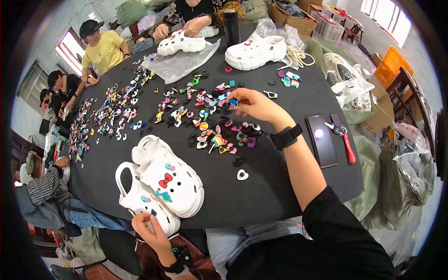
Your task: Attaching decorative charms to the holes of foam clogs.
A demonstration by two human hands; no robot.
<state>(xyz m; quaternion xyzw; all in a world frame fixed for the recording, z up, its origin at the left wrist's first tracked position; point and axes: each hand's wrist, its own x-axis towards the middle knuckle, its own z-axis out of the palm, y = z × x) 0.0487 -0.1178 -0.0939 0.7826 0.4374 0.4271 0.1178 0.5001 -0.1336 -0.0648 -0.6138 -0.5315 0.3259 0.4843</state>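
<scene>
My left hand (150, 232) is at the near white clog (156, 204), gripping its side, one fingertip by a small dark-blue charm (153, 212). This clog also carries a swirl lollipop charm (145, 199). Leaning beside it is a second white clog (190, 196) with a red bow charm (165, 180), another lollipop charm (170, 166) and a teal charm (164, 196). My right hand (256, 105), fingers pinched, holds a small blue shoe charm (234, 103) above a heap of mixed charms (217, 139). A white heart charm (242, 175) lies apart nearby.
Loose charms (121, 109) spread across the black table (261, 200). Across it, a person's hands (184, 29) hold a white clog (181, 44). Another white clog (256, 52) stands by a black bottle (231, 28). At right lie a phone (322, 142) and keys with a red strap (347, 144).
</scene>
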